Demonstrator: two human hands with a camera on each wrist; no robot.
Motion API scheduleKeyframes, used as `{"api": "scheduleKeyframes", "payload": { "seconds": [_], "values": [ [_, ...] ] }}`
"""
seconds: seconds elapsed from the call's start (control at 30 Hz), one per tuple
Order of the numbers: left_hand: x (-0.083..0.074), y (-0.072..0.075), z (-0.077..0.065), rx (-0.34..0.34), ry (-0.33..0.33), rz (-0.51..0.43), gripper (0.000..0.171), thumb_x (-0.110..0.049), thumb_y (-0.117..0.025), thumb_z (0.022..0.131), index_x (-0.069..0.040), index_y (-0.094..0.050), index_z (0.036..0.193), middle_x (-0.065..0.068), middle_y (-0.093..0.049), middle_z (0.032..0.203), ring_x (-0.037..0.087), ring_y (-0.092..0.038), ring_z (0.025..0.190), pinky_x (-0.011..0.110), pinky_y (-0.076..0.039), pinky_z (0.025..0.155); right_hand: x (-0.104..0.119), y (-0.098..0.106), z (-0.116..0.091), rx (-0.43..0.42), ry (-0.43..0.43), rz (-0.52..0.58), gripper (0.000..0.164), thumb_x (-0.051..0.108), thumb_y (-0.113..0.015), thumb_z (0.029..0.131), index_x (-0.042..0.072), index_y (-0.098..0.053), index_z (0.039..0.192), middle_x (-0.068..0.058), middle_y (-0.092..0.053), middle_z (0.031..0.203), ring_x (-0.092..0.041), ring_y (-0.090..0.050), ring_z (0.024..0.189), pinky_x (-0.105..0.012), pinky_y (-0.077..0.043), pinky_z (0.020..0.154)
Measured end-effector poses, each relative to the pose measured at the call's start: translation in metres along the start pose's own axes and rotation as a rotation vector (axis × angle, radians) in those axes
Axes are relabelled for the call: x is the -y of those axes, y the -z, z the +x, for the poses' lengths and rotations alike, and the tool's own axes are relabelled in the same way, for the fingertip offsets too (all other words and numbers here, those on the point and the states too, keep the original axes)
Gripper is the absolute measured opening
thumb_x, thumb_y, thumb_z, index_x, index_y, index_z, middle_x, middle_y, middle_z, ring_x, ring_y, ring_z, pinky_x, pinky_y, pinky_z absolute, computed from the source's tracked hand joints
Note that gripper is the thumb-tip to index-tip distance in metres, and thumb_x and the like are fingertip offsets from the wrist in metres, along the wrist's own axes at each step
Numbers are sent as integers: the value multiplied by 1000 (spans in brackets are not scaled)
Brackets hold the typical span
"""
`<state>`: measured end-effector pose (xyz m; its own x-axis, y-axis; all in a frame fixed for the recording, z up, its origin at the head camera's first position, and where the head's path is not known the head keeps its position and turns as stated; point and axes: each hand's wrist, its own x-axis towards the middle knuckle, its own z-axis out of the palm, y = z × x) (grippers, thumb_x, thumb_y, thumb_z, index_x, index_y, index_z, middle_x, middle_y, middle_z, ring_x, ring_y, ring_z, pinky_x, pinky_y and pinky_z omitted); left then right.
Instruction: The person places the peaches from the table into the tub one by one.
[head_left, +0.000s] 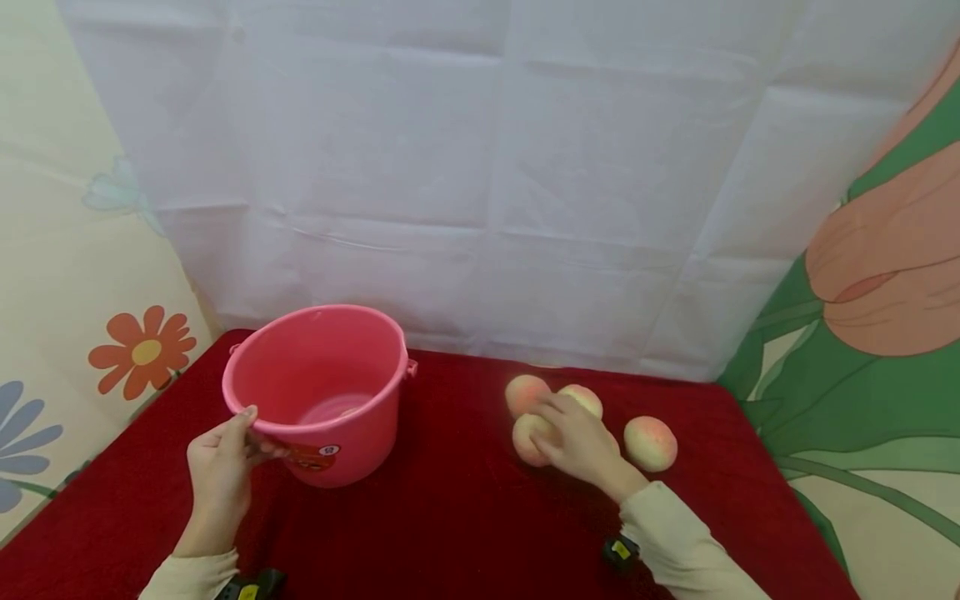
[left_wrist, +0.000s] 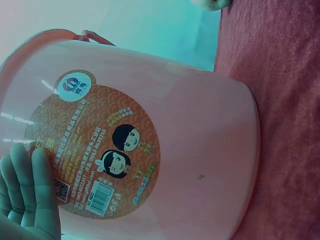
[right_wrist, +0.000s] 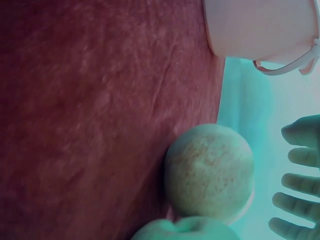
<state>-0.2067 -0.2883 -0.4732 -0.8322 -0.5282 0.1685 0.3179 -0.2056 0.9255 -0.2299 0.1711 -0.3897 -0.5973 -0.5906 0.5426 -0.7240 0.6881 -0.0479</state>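
Observation:
A pink plastic bucket (head_left: 375, 446) stands at the left of the red cloth, its inside visible and nothing seen in it. My left hand (head_left: 220, 475) pinches its near rim, thumb over the edge and fingers against the outside by the round label (left_wrist: 137, 102). Over a cluster of peaches my right hand (head_left: 581, 442) reaches with fingers spread; the right wrist view shows them apart from the nearest peach (right_wrist: 209, 170). Around that hand lie a peach at the back (head_left: 527, 394), one beside it (head_left: 583, 400) and one under the fingers (head_left: 529, 440). Another peach is mostly hidden.
A separate peach (head_left: 650, 443) lies right of the right hand. Red cloth (head_left: 457, 508) covers the table between bucket and peaches. Behind it hangs a white sheet (head_left: 480, 167), with flower-printed cloth (head_left: 885, 333) at the sides. The bucket has side lugs (head_left: 412, 368).

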Motion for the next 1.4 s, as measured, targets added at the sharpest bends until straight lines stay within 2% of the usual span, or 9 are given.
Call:
{"api": "scheduleKeyframes", "payload": {
  "seconds": [0.2, 0.37, 0.5, 0.63, 0.7, 0.8, 1.0, 1.17, 1.4],
  "values": [
    [3, 0, 2, -62, 23, 14, 47, -35, -66, 82, 11, -62, 74, 16, -56, 55, 27, -61, 46, 40, -52, 51, -7, 2, -7, -10, -10, -24, 33, 18, -75, 70, 4, -66, 97, -13, -60, 101, -28, -57, 93, -41, -48, 76],
    [-8, -4, -4, 20, 12, -4, 38, -29, -62, 86, 5, -64, 69, 13, -57, 53, 24, -61, 46, 37, -53, 50, -15, 5, -11, -6, -19, -33, 32, 19, -75, 70, 3, -66, 97, -12, -58, 101, -26, -56, 92, -39, -49, 72],
    [-26, -12, -14, 104, -5, -23, 33, -20, -57, 90, 1, -66, 67, 12, -58, 52, 23, -62, 47, 33, -53, 49, -23, 8, -15, -28, 4, -52, 35, 21, -76, 67, 2, -66, 95, -12, -58, 97, -28, -56, 90, -41, -49, 70],
    [-29, -13, -16, 101, -9, -10, 34, -22, -57, 90, 1, -66, 66, 11, -58, 52, 22, -62, 47, 32, -53, 49, -26, 10, -19, -34, 8, -70, 35, 21, -76, 65, 2, -66, 93, -13, -59, 95, -29, -57, 87, -42, -49, 68],
    [-27, -13, -14, 62, 7, 26, 37, -27, -58, 89, -1, -66, 65, 9, -58, 51, 22, -62, 46, 33, -53, 50, -27, 11, -22, -9, -8, -73, 35, 20, -75, 65, 2, -66, 94, -13, -59, 96, -30, -57, 86, -43, -49, 67],
    [-39, -22, -22, 39, 22, 22, 36, -25, -59, 89, -2, -65, 62, 7, -57, 49, 20, -61, 44, 33, -53, 49, -27, 11, -27, 34, -40, -66, 36, 21, -75, 67, 3, -65, 96, -13, -59, 96, -29, -56, 84, -42, -48, 65],
    [-83, -54, -50, 14, 39, -23, 39, -16, -54, 91, -3, -62, 55, 5, -53, 45, 15, -58, 40, 26, -52, 46, -28, 11, -37, 79, -78, -60, 41, 25, -76, 67, 3, -65, 100, -11, -57, 97, -26, -54, 81, -37, -46, 60],
    [-87, -57, -53, 20, 24, -53, 39, -15, -53, 91, -2, -62, 56, 6, -53, 45, 15, -58, 40, 26, -51, 46, -30, 9, -44, 96, -101, -57, 46, 26, -78, 65, 3, -64, 102, -12, -55, 99, -25, -52, 82, -34, -44, 58],
    [-81, -51, -50, 29, 28, -27, 39, -16, -54, 91, -2, -62, 56, 6, -54, 46, 15, -59, 41, 28, -51, 45, -32, 3, -50, 125, -137, -40, 53, 27, -82, 60, 4, -64, 104, -13, -54, 104, -29, -50, 90, -40, -44, 65]
  ]
}}
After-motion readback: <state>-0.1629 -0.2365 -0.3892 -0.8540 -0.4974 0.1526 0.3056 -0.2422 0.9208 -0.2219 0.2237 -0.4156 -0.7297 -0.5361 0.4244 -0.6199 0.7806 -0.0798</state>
